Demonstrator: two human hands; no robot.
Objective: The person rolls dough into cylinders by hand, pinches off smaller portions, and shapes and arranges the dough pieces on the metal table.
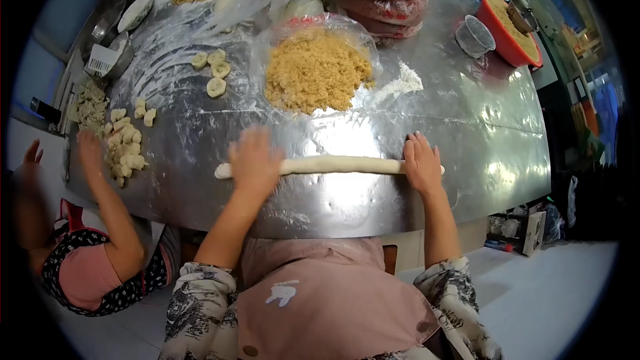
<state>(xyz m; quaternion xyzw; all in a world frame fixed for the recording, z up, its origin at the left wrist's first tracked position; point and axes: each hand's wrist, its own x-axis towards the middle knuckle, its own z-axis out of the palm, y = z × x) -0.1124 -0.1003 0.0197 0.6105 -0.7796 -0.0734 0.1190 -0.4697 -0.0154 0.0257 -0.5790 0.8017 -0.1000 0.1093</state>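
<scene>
1. Dough rope [340, 165]: lying crosswise on the metal table [480, 180], under both palms, long pale middle bare between the grips, short ends poking out past the outer side of each hand.
2. Left hand [257, 163]: open, palm down on the rope near its left end, fingers pointing away from the body. Motion-blurred, so finger detail unclear.
3. Right hand [422, 160]: open too, flat on the rope near its right end, fingers extended, not wrapped round.
4. Beyond the grips, roughly between: crumbly yellow filling [317, 70] on clear plastic. Just right of that, flour patch [405, 85].
5. Ahead and left of left hand: flat dough rounds [216, 87]. Farther left: heap of dough pieces [125, 147], with another person's hand [91, 150] near.
6. Well ahead and right of right hand: clear cup [475, 37] beside red bowl [497, 45].
7. Far ahead, between the hands: stacked filled bags [380, 10].
</scene>
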